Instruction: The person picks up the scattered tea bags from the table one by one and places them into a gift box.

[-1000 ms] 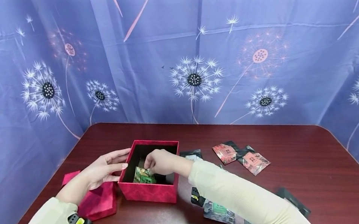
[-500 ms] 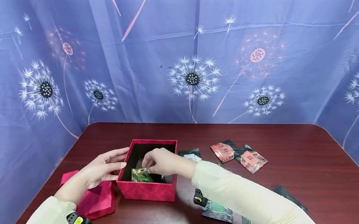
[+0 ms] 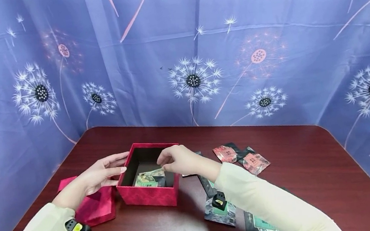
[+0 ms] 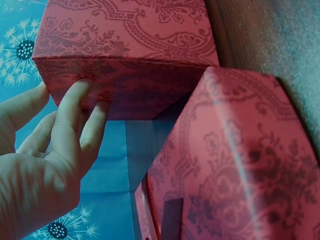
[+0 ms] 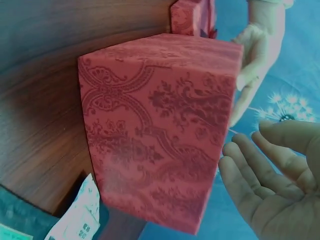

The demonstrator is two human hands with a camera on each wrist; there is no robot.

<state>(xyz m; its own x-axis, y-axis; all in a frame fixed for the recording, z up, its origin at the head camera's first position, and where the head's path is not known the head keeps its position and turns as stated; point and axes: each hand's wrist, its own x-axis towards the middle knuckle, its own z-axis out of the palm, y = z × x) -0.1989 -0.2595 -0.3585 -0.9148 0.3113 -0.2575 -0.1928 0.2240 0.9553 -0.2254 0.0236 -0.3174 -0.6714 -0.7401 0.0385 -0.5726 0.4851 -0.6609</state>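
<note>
A red patterned box point(image 3: 148, 196) with a dark inside stands lidless on the table. Inside, near its front wall, lies a green-and-yellow packet point(image 3: 148, 179). My left hand point(image 3: 100, 176) steadies the box from the left, its fairly straight fingers on the side wall, as the left wrist view also shows with the fingers point(image 4: 72, 107). My right hand point(image 3: 185, 161) hovers over the right rim with loosely bent fingers. In the right wrist view this hand point(image 5: 280, 182) has a gap between thumb and fingers and holds nothing.
The red lid point(image 3: 97, 207) lies left of the box, under my left forearm. On the right are red-labelled packets point(image 3: 255, 163), a grey packet with a green label point(image 3: 220, 211) and a dark packet point(image 3: 262, 226), partly under my right sleeve. A blue dandelion-print curtain point(image 3: 152, 77) hangs behind the table.
My right hand has let go of the green-and-yellow packet, which now lies in the box, and has drawn up and right to the rim. My left hand stays on the box.
</note>
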